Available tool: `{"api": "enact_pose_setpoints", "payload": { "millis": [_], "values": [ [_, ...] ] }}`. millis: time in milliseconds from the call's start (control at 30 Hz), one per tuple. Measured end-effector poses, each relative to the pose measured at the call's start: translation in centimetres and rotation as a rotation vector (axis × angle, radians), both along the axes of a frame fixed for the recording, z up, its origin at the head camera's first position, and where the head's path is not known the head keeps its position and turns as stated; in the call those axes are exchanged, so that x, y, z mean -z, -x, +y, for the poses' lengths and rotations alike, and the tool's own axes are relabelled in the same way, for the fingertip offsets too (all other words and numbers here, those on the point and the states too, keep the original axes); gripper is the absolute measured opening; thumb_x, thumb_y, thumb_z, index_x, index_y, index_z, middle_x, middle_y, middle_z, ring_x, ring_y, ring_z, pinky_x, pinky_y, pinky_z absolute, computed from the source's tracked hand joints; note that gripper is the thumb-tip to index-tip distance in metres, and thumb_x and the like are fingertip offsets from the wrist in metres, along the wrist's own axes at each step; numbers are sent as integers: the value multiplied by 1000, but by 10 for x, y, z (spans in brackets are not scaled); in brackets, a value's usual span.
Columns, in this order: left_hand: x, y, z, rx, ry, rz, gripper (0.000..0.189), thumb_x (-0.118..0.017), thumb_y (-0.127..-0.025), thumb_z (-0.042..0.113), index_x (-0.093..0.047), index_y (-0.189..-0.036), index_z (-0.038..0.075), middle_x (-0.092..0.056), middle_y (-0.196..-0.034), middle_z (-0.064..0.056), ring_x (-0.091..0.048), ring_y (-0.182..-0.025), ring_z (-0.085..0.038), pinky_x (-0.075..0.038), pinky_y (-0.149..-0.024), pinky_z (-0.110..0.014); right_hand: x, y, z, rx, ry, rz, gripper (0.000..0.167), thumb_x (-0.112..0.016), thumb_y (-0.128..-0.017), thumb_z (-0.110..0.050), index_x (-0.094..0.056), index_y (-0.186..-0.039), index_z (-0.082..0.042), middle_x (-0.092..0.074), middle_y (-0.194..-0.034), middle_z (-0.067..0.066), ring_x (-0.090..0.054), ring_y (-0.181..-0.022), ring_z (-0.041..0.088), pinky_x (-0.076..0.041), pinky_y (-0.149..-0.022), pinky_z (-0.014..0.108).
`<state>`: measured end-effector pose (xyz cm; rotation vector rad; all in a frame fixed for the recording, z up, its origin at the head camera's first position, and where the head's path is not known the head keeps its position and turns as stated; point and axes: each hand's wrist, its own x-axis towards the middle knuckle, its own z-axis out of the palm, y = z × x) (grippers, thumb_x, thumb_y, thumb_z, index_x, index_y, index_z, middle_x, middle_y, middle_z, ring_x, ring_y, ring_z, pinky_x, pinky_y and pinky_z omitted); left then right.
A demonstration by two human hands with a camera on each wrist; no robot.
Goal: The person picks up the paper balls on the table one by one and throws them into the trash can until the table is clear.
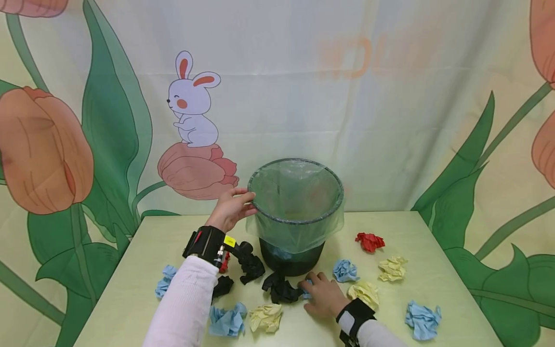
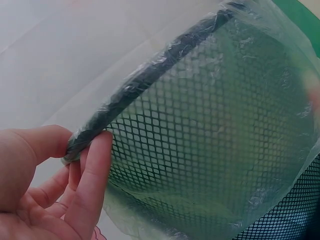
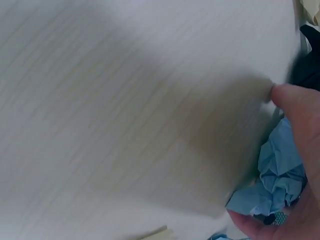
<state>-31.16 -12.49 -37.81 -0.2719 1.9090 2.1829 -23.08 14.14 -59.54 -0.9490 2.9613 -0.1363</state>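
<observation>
My left hand pinches the left rim of a dark mesh waste bin, which stands upright on the table. A clear plastic bag lines the bin and folds over its rim; in the left wrist view thumb and fingers grip rim and bag together. Low on the table in front of the bin, my right hand curls round a crumpled blue paper ball, partly hidden by the hand in the head view. Just left of those fingers lies a crumpled black paper.
Blue, yellow and red paper balls lie to the right. More blue, yellow and black ones lie front left, some partly behind my left arm. A printed curtain hangs behind the table.
</observation>
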Motion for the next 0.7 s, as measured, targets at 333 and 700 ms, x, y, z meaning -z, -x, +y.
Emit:
{"api": "enact_pose_setpoints", "payload": {
  "millis": [333,700],
  "values": [
    [1,-1,0,-9,-6,2,45,-54,-93,13,-34,-132,5,-47,-113,-13,-54,-72,-14,-55,-67,-22,12,0,-3,44,26,72,44,-69,-76,-40,-53,-112,-20,-48,-107,9,-48,-90,27,-45,-48,39],
    [1,0,1,-8,-6,10,45,-54,-93,12,-34,-132,4,-48,-112,-12,-53,-72,-14,-55,-67,-22,9,-1,-3,35,37,108,36,-71,-75,-32,-56,-104,-17,-51,-94,8,-53,-71,23,-44,-45,33]
  ]
}}
